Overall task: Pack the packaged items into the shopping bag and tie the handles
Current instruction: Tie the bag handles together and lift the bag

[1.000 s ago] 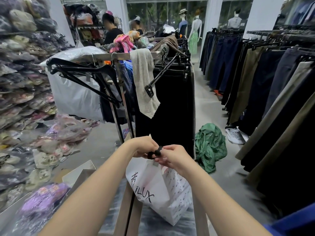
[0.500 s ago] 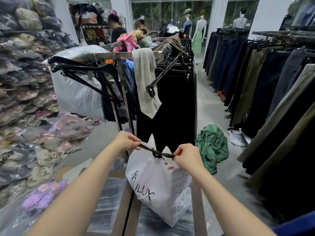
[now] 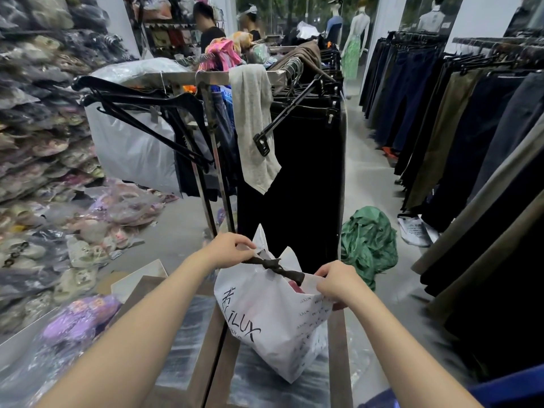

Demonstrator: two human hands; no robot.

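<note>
1. The shopping bag (image 3: 265, 319) sits on the plastic-covered table (image 3: 188, 348) right below me. It leans to my right with its mouth up, and something pink shows in the gap.
2. The black handles (image 3: 272, 264) are crossed in a knot over the mouth. I'd judge packing done and the tie nearly so, needing only a snug pull.
3. My left hand (image 3: 231, 250) pinches the left tail and holds it out sideways, so a pull tightens the knot rather than lifting the bag.
4. My right hand (image 3: 338, 282) has its fingers curled on the bag's rim just beside the right tail. I can't tell if the tail is in the grip; it is likely bracing.
5. Room: the rack of black trousers (image 3: 303, 187) stands just behind the bag, so there is no room forward. The bag is near the table's right edge, which I judge a tip risk. Sideways is open. The purple packet (image 3: 79, 316) and the green garment (image 3: 368, 240) are well apart.
</note>
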